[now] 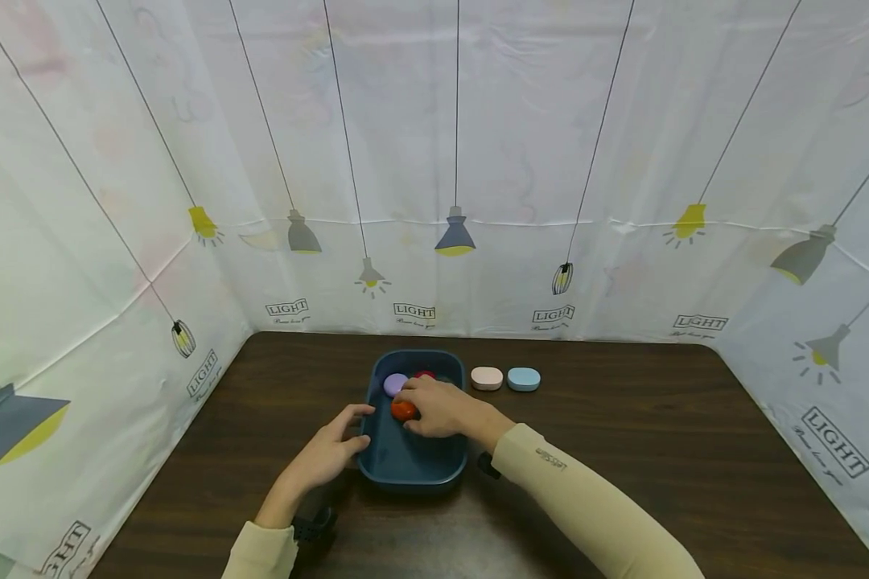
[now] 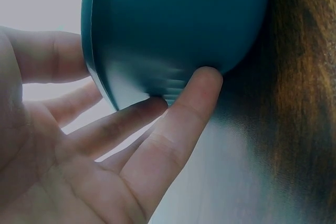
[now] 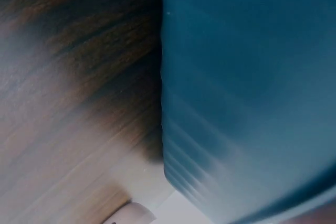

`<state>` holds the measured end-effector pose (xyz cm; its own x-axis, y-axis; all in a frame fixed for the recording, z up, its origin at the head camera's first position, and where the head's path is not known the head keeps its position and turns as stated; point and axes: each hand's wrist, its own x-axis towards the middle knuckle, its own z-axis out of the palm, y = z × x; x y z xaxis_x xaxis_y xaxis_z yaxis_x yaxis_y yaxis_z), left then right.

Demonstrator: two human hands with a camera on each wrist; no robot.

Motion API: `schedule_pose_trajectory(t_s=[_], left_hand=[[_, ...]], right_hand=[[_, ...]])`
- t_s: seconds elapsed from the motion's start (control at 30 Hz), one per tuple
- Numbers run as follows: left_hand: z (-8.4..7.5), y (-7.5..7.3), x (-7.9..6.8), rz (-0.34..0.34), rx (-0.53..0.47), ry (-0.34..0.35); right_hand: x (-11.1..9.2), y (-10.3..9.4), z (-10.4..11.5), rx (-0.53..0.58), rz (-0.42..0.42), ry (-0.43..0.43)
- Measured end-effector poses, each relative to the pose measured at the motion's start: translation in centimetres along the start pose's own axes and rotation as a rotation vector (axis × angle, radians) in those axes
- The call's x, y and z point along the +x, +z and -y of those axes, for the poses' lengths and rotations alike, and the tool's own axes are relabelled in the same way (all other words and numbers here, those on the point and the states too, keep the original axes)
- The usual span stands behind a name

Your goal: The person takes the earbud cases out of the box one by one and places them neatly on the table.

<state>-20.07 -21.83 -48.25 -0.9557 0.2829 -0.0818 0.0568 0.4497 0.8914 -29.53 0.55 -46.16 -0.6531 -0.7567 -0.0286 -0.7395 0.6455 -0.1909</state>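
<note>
A dark blue plastic bin point(image 1: 413, 466) stands on the table. My right hand point(image 1: 440, 406) reaches over its right side, thumb and fingers round a small orange-red rounded piece point(image 1: 404, 411) inside. Behind that piece, a lilac round piece point(image 1: 394, 384) and a partly hidden red piece point(image 1: 424, 374) lie in the bin. My left hand point(image 1: 326, 450) is at the bin's left side, thumb and index at the rim. In the left wrist view, loosely stretched fingertips point(image 2: 207, 80) touch the outer wall point(image 2: 178, 30). The right wrist view shows only the bin's outer wall point(image 3: 236, 77), not the held piece.
Right of the bin's far end, a pale pink oblong piece point(image 1: 487, 379) and a light blue one point(image 1: 525, 379) lie side by side on the dark wooden table point(image 1: 623, 450). White sheeting point(image 1: 521, 121) printed with lamps hangs along the table's back and sides.
</note>
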Motion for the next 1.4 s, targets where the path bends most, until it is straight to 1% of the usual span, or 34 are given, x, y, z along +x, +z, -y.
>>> schedule_pose_trajectory(t_s=[0.3, 0.43, 0.53, 0.73, 0.83, 1.17, 1.27, 1.4], left_hand=[[0.2, 0.2, 0.2, 0.009, -0.011, 0.007], [0.2, 0.2, 0.2, 0.012, -0.023, 0.008], [0.2, 0.3, 0.2, 0.017, -0.029, 0.011], [0.2, 0.3, 0.2, 0.014, -0.025, 0.015], [0.2, 0.3, 0.2, 0.010, -0.023, 0.013], [-0.2, 0.2, 0.2, -0.007, -0.033, -0.012], [-0.3, 0.2, 0.1, -0.017, -0.023, -0.021], [-0.4, 0.2, -0.2, -0.019, -0.013, -0.020]], right_hand=[[0.2, 0.4, -0.1, 0.028, 0.091, -0.001], [0.2, 0.5, 0.1, 0.038, 0.107, -0.019], [0.1, 0.6, 0.5, 0.018, 0.103, -0.025], [-0.1, 1.0, 1.1, -0.072, 0.080, -0.032], [-0.1, 1.2, 1.4, -0.099, 0.067, -0.038], [-0.8, 0.9, 2.3, -0.082, 0.093, -0.014], [-1.2, 0.7, 2.3, -0.074, 0.076, -0.024], [-2.0, 0.4, 2.4, -0.078, 0.027, -0.054]])
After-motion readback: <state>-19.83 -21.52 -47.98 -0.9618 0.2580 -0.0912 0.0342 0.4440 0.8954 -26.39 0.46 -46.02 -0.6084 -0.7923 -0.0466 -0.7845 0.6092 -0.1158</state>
